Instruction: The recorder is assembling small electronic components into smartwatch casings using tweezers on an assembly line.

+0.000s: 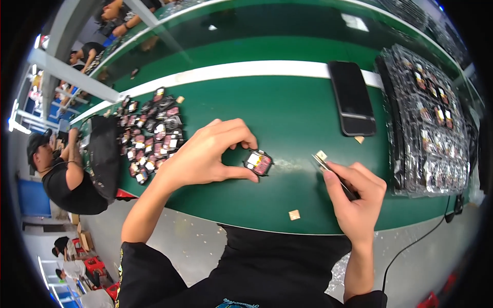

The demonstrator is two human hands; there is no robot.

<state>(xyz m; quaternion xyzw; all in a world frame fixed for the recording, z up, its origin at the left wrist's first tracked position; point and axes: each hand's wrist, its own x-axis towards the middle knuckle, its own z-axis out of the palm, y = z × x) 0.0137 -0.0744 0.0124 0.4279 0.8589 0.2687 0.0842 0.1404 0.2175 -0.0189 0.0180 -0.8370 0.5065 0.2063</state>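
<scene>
My left hand (210,154) pinches a small black electronic module (259,163), squarish and watch-like, between thumb and forefinger at the table's middle. White, yellow and reddish patches show on its upturned face. To the right, my right hand (357,197) is closed around metal tweezers (323,164), their tips pointing up and left towards the module but apart from it. By the tips is a small tan square (321,154); whether they grip it, I cannot tell. Another tan square (294,215) lies near the table's front edge.
Many similar modules (149,133) are heaped left of my left hand, beside a black bag (102,154). A dark phone (352,97) lies at the back right. Stacked clear plastic trays (429,123) hold modules at the far right. A co-worker (67,174) sits to the left.
</scene>
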